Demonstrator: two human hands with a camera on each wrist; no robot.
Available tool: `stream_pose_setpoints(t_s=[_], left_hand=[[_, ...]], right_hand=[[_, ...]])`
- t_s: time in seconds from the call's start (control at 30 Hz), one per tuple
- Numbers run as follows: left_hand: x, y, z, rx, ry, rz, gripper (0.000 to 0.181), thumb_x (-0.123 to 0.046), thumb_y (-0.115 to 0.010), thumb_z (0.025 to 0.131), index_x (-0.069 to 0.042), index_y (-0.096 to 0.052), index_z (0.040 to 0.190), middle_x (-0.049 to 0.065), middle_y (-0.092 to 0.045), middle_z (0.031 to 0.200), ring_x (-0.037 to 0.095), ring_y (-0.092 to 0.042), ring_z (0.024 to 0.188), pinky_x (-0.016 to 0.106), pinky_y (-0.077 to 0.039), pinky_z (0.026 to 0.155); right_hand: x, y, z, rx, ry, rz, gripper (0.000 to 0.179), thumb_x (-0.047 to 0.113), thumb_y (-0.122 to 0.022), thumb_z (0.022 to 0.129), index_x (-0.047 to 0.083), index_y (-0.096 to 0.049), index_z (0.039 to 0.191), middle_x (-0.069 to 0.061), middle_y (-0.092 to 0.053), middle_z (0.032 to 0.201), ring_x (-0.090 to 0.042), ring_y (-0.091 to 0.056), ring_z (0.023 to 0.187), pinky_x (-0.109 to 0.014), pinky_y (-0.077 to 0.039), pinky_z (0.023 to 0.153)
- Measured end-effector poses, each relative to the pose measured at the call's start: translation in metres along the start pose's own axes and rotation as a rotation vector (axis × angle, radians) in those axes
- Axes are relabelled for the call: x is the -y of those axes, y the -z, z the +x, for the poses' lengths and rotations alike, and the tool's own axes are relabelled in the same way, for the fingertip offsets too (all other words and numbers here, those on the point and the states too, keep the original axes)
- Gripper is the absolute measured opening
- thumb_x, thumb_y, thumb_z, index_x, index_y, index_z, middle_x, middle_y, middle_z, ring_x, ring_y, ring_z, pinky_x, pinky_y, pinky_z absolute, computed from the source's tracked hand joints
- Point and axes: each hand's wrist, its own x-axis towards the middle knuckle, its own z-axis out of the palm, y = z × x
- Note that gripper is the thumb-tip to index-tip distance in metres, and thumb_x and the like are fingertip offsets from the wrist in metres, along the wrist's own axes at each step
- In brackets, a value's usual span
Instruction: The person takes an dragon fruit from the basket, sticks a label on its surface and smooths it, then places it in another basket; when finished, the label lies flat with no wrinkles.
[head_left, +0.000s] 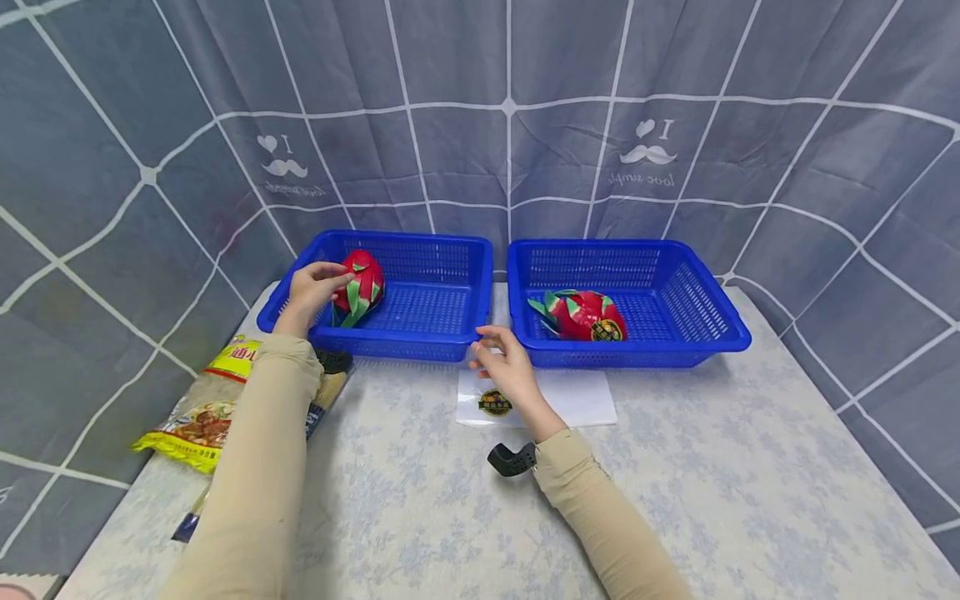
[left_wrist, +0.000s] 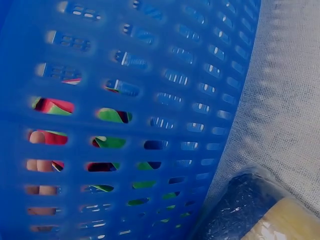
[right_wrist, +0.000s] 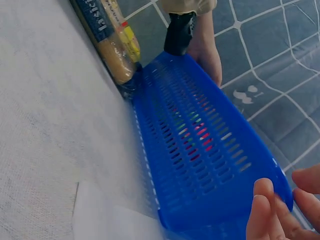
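Observation:
In the head view my left hand (head_left: 309, 292) reaches over the left rim of the left blue basket (head_left: 420, 343), its fingertips against a red dragon fruit (head_left: 363, 265) with green leaf tips. The left wrist view shows the fingertips (left_wrist: 40, 165) and the fruit (left_wrist: 52, 106) through the basket's slots. At the basket's near right corner is my right hand (head_left: 506, 362), thumb and fingers on either side of the rim. The right wrist view has those fingers (right_wrist: 265, 205) at the basket's corner (right_wrist: 240, 187). A second dragon fruit (head_left: 588, 315) lies in the right blue basket (head_left: 637, 354).
Left of the baskets lie a yellow-and-red food bag (head_left: 202, 412) and a packet with a tan middle (head_left: 327, 390), partly behind my left sleeve. A white sheet (head_left: 573, 398) with a round label lies before the baskets. Grey grid curtains (head_left: 465, 158) stand behind.

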Motion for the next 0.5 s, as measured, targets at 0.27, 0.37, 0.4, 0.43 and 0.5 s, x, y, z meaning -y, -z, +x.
stream_pose_setpoints(t_s=[0.27,0.37,0.4,0.43,0.5], left_hand=[[-0.0003,-0.0021,0.0034,0.008,0.013,0.054,0.039,-0.014,-0.066,0.088,0.002,-0.055,0.122,0.001,-0.054,0.101,0.005,-0.050,0.082,0.037,-0.044,0.090],[-0.0003,-0.0018,0.0036,0.009,0.027,0.069,0.039,-0.013,-0.066,0.088,0.002,-0.055,0.122,0.002,-0.053,0.102,0.007,-0.049,0.083,0.035,-0.045,0.088],[-0.0002,-0.0017,0.0039,0.012,0.034,0.077,0.038,-0.012,-0.065,0.088,0.003,-0.055,0.122,0.003,-0.053,0.102,0.009,-0.050,0.083,0.034,-0.046,0.087],[0.0000,-0.0017,0.0039,0.019,0.038,0.080,0.038,-0.011,-0.065,0.088,0.003,-0.055,0.122,0.004,-0.053,0.103,0.010,-0.051,0.084,0.034,-0.047,0.086],[0.0005,-0.0018,0.0041,0.039,0.054,0.091,0.038,-0.010,-0.065,0.088,0.004,-0.055,0.122,0.005,-0.053,0.105,0.014,-0.053,0.086,0.035,-0.047,0.086]], right_hand=[[-0.0083,-0.0042,0.0047,0.007,0.014,0.014,0.035,0.011,-0.056,0.095,0.000,-0.049,0.127,-0.024,-0.058,0.107,-0.021,-0.066,0.077,-0.033,-0.055,0.068],[-0.0094,-0.0054,0.0046,0.036,-0.002,0.029,0.035,0.012,-0.055,0.096,0.000,-0.048,0.127,-0.027,-0.058,0.111,-0.020,-0.066,0.078,-0.032,-0.055,0.069],[-0.0101,-0.0058,0.0045,0.041,-0.005,0.034,0.034,0.013,-0.054,0.096,0.000,-0.048,0.127,-0.027,-0.057,0.112,-0.020,-0.066,0.078,-0.032,-0.055,0.070],[-0.0103,-0.0062,0.0044,0.045,-0.013,0.040,0.034,0.013,-0.054,0.096,0.000,-0.048,0.127,-0.027,-0.058,0.113,-0.019,-0.066,0.077,-0.032,-0.055,0.070],[-0.0111,-0.0067,0.0043,0.045,-0.024,0.055,0.033,0.012,-0.053,0.096,0.001,-0.048,0.127,-0.025,-0.059,0.113,-0.017,-0.065,0.076,-0.031,-0.055,0.070]])
